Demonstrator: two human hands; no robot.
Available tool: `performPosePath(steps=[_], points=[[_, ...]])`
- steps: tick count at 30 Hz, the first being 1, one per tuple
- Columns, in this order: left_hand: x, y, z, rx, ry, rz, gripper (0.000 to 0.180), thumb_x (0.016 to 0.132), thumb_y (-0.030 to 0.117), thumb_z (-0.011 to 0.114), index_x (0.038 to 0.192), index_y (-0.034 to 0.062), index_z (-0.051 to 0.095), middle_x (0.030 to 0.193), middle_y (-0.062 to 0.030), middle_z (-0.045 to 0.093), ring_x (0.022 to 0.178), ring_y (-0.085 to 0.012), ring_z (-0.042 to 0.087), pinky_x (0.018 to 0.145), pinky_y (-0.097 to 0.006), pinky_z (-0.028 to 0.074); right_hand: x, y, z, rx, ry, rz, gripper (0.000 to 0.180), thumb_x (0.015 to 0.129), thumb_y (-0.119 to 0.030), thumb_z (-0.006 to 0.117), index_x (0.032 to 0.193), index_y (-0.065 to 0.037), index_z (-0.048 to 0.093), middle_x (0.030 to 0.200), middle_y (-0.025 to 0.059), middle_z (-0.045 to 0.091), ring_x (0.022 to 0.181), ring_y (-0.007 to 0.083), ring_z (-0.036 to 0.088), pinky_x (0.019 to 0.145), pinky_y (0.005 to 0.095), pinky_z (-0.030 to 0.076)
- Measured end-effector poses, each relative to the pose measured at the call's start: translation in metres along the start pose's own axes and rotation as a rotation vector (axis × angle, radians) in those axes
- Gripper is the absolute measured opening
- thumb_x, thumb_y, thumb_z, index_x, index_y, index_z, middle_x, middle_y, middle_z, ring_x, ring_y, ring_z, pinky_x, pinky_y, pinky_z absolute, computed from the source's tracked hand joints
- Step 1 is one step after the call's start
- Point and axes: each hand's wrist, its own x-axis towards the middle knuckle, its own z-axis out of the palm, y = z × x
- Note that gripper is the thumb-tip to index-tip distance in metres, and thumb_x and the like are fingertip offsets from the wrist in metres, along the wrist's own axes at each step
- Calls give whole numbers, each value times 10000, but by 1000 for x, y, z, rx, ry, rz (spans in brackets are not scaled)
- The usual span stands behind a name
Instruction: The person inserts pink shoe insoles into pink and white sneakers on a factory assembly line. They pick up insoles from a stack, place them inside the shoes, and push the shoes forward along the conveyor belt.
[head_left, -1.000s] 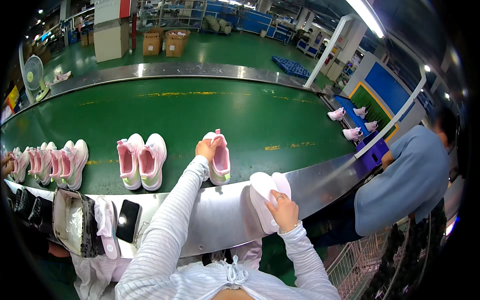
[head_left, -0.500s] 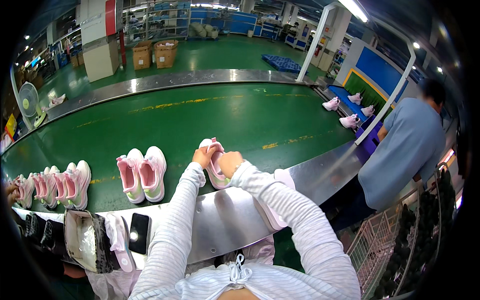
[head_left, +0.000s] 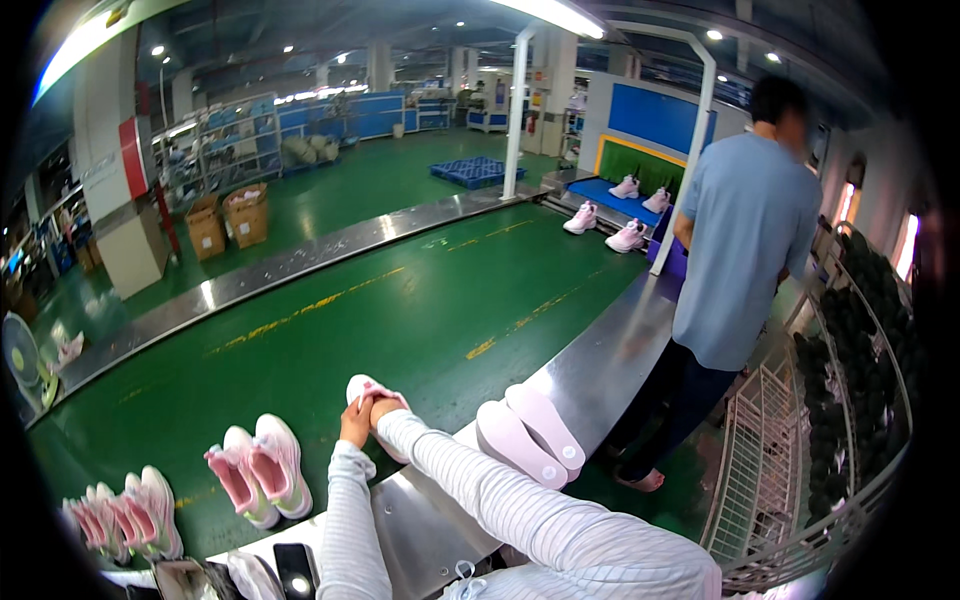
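A pink-and-white sneaker [head_left: 366, 384] stands on the green belt in front of me, largely covered by my hands. My left hand [head_left: 355, 421] is closed on its left side. Over the shoe's opening lies my right hand [head_left: 384, 409], closed, its fingertips hidden. Left of my hands stands a pair of the same sneakers [head_left: 278, 465], openings toward me. Several more sneakers [head_left: 150, 510] are lined up at the far left. Two pale pink insoles [head_left: 515, 445] lie side by side on the metal ledge [head_left: 425, 520], right of my forearms.
A phone [head_left: 295, 570] lies on the near ledge. At the belt's far right end are more sneakers [head_left: 625, 236]. A person in a blue shirt [head_left: 750, 240] stands there with their back to me. A wire rack [head_left: 755, 440] with dark shoe-shaped items is at the right.
My view has swung up and to the right, so the sneaker appears lower and the person fuller. Both insoles now show plainly. My hands stay at the sneaker, the right one lying over its opening.
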Motion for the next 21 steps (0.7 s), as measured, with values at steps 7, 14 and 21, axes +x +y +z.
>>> performPosePath(steps=[7,14,21], points=[[3,11,-1,-73,-44,-40,319,863,281,467,1029,32,576,897,-111,619,817,-175,578,730,-290,450,-14,-11,-22,8,-109,74,378,802,-239,449,1157,-114,486,1175,77,497,1068,207,482,808,343,436],[-2,12,-13,510,282,411,375,804,157,549,1142,16,467,1049,-162,535,963,-267,530,807,-315,428,-105,2,-99,309,-68,-420,312,813,-231,475,1030,-22,558,1118,130,525,1051,272,482,823,362,414],[-15,76,16,903,-140,169,212,731,117,514,888,17,614,883,-168,604,819,-282,591,714,-382,471,-216,137,-131,-303,468,-60,471,779,-382,524,1143,-84,497,1236,149,405,1155,343,339,934,556,240]])
